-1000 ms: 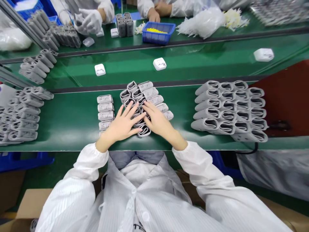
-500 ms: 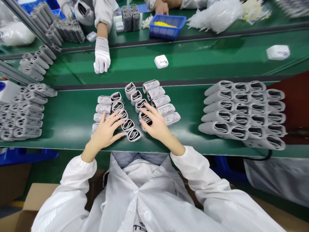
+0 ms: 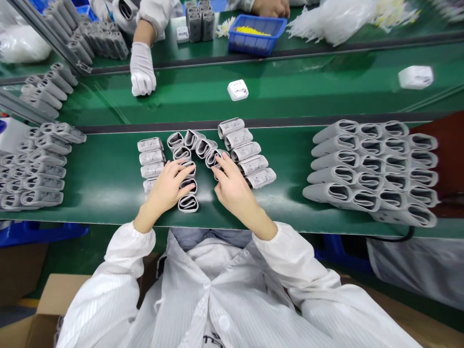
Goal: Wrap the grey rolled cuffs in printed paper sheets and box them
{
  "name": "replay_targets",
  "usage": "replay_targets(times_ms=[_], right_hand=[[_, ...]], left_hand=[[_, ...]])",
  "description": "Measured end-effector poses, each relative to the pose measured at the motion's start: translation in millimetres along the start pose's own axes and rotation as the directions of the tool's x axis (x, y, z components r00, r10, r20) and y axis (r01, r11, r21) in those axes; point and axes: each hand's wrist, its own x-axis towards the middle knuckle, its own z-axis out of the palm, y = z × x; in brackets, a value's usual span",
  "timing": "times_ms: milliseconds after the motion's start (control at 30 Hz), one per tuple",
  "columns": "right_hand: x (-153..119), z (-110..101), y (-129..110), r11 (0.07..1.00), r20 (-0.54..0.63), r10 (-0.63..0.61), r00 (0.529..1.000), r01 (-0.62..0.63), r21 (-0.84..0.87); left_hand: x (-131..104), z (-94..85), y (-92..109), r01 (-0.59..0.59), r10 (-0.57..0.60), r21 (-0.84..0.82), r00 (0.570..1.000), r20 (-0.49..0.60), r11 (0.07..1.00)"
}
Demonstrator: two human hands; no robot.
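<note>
Rolled grey fabric cuffs with printed sides lie in columns on the green worktop. My left hand [image 3: 166, 186] rests with fingers stretched over the inner left column of cuffs [image 3: 181, 153], whose open ends face up. Under its palm side, the outer left column of cuffs [image 3: 151, 157] is partly hidden. My right hand [image 3: 234, 188] has its fingers apart on the slanting inner right column of cuffs [image 3: 206, 148]; its fingers cover the lower cuffs there. Just right of that hand lies the outer right column of cuffs [image 3: 245, 151], printed sides up.
Stacked cuffs stand at the right [image 3: 373, 164] and the left [image 3: 39, 166]. Beyond a dark ledge, white plastic units [image 3: 238, 90] sit on a green belt. A co-worker's gloved hand [image 3: 143, 72] is above it. Farther back stands a blue basket [image 3: 257, 36] with yellow pieces.
The inner left column has swung straighter, its near end moving left. The inner right column slants more, its far end shifted left towards the other column. The co-worker's gloved hand has moved back and left.
</note>
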Motion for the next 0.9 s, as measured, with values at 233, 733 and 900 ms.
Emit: replay_targets(times_ms=[233, 733, 900], right_hand=[[3, -10, -9, 0.994, 0.132, -0.085, 0.988, 0.094, -0.063], [38, -76, 113, 0.953, 0.070, 0.272, 0.960, -0.258, -0.156], [33, -70, 133, 0.955, 0.085, 0.265, 0.960, -0.274, 0.111]], left_hand=[[-13, -16.5, -4, 0.013, -0.017, 0.078, 0.999, 0.050, 0.997], [-48, -39.5, -27, 0.239, -0.264, 0.235, 0.961, 0.080, 0.942], [-52, -43.2, -38, 0.291, -0.298, 0.126, 0.954, 0.037, 0.948]])
